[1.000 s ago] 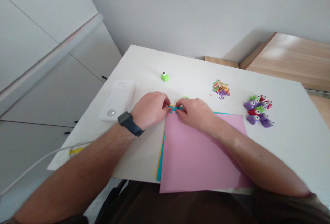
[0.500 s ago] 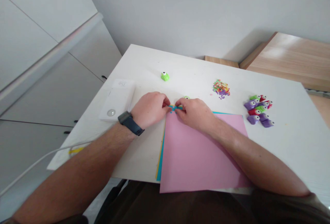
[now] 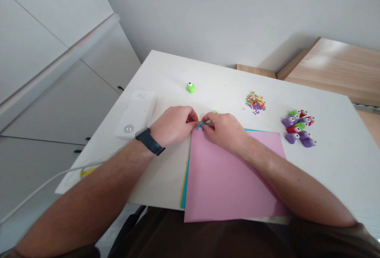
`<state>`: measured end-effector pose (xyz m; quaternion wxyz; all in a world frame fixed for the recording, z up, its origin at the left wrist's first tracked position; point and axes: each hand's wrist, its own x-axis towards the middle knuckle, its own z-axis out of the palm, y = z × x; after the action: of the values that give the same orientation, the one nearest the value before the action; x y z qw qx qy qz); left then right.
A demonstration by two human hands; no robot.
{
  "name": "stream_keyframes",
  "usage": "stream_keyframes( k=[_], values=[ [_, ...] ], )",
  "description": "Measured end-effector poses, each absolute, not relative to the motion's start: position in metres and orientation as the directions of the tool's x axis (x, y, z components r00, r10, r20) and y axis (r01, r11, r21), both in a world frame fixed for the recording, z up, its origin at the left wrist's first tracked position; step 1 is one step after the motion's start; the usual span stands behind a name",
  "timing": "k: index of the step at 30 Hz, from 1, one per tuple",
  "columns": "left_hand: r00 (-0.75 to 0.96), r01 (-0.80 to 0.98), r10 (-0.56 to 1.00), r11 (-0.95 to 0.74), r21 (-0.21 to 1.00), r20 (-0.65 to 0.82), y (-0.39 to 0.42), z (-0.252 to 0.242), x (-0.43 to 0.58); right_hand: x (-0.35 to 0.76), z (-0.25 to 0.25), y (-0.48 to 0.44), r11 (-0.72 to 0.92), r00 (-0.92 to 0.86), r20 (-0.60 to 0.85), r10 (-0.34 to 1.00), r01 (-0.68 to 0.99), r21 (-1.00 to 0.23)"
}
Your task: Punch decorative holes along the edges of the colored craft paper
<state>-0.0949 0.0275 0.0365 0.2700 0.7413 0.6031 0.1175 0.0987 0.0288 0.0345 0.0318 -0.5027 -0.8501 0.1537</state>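
Note:
A pink sheet of paper (image 3: pixel 234 179) lies over blue and yellow sheets (image 3: pixel 186 186), whose edges show at the left and top. At its top left corner, my left hand (image 3: pixel 177 125) and my right hand (image 3: pixel 226 130) meet with thumbs and fingertips pinched together. What sits between the fingertips is too small to make out. Small blue punched shapes (image 3: pixel 199 129) lie on the pink paper just below them. Behind my right hand a green craft punch with an eye (image 3: pixel 215 112) is mostly hidden. My left wrist wears a dark watch (image 3: pixel 150 141).
Another green punch (image 3: pixel 190 88) stands farther back. A pile of colourful paper confetti (image 3: pixel 255 103) lies right of centre, with several purple, red and green punches (image 3: pixel 299 127) beyond. At left are a white device (image 3: pixel 136 113) and a white cable (image 3: pixel 53 179).
Both hands stay at the paper's corner, fingertips shifting only slightly. The blue shapes below them show a little more clearly. The view has drifted very slightly.

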Motion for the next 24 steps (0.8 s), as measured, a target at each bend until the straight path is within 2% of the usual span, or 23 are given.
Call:
stream_keyframes(
  k=[16, 24],
  values=[
    [0.229, 0.786, 0.956, -0.069, 0.615, -0.185, 0.0266, 0.0408, -0.0933, 0.0993, 0.0302, 0.0273, 0.443, -0.479, -0.009, 0.878, 0.819, -0.364],
    [0.229, 0.788, 0.958, -0.079, 0.611, -0.173, 0.0274, 0.0400, -0.0937, 0.0994, 0.0295, 0.0276, 0.429, -0.464, 0.002, 0.886, 0.818, -0.384]
  ],
)
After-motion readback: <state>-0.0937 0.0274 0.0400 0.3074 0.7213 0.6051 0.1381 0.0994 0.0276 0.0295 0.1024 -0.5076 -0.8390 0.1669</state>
